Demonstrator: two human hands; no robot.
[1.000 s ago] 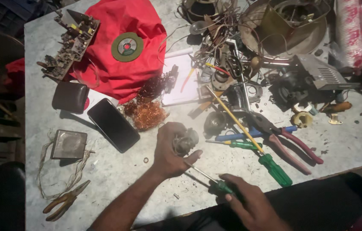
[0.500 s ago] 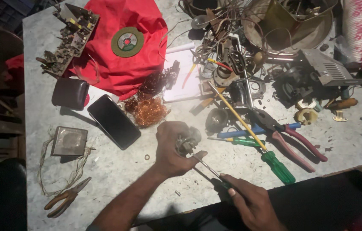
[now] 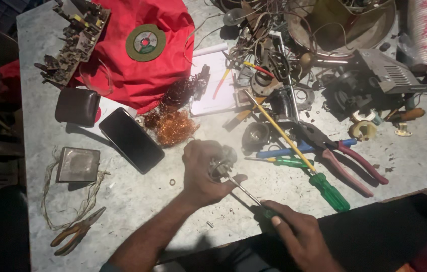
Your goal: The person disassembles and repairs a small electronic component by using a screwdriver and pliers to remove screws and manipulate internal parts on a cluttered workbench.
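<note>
Grey, speckled stone forms the worktable (image 3: 123,201), crowded along its far edge with wire, metal scrap and tools. Largest on it is a crumpled red cloth (image 3: 138,60), with a round green grinding disc (image 3: 145,43) lying on top and a brown circuit board studded with parts (image 3: 72,40) at its left edge. Right of the cloth sits a dented brass-coloured bowl (image 3: 344,25), and below it a grey vented metal box (image 3: 392,73). Nearer the middle lie red-handled pliers (image 3: 344,156) and a long screwdriver with a yellow shaft and green handle (image 3: 299,151). A black smartphone (image 3: 130,139) lies face up just beside a tangle of copper wire (image 3: 170,126), with a dark brown pouch (image 3: 77,106) to its left and a flat square metal part trailing thin wires (image 3: 77,164) below.

The left hand (image 3: 201,171) is closed around a small round grey metal motor part (image 3: 222,163), held just above the table's near middle. The right hand (image 3: 301,236) grips the green handle of a slim screwdriver (image 3: 246,194) — its tip meets the part.
</note>
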